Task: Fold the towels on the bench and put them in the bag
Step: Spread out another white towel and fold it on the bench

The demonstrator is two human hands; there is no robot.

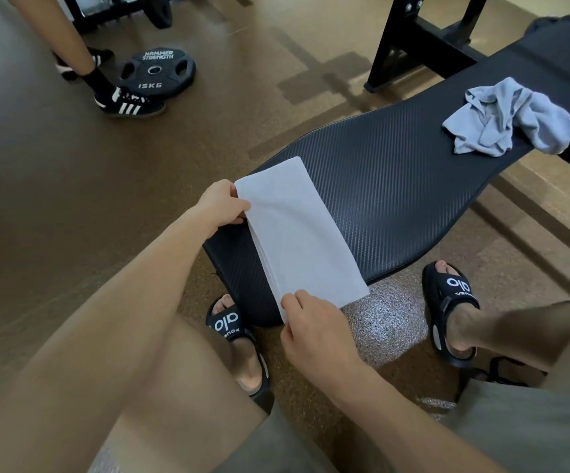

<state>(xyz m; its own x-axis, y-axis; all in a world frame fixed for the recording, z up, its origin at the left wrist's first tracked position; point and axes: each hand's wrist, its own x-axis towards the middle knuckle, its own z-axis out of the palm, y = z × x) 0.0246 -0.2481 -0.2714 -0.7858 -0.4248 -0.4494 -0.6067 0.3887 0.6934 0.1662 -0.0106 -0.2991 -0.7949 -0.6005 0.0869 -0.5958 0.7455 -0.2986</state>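
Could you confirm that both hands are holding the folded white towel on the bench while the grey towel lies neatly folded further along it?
Not quite: the head view shows the grey towel crumpled, not folded. The left hand and right hand do hold the folded white towel on the bench.

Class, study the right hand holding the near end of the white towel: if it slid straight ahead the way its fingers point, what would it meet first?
The right hand would run onto the white towel it already pinches, lying on the black bench. Depth is uncertain.
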